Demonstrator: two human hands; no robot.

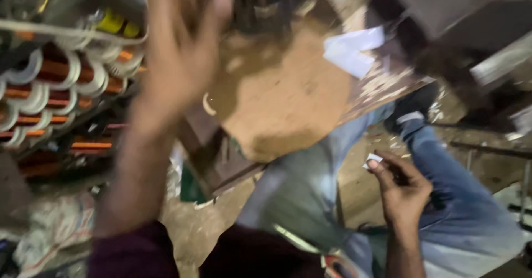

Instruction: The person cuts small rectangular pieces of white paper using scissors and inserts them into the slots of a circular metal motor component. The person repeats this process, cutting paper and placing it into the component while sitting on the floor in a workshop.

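My left hand [180, 50] is raised and blurred, fingers spread, holding nothing, in front of a motor winding [61, 89] with copper coils and white insulating sleeves at the left. My right hand [402, 186] is low at the right, above my jeans-clad leg [460, 200], with thumb and fingers pinched on a small white piece of paper [373, 159].
A brown wooden board [288, 95] lies in the middle with white paper sheets [352, 50] at its far edge. Dark metal parts [454, 12] stand at the upper right. The dirt floor [194, 228] is littered with scraps, and crumpled cloth [52, 228] lies at the lower left.
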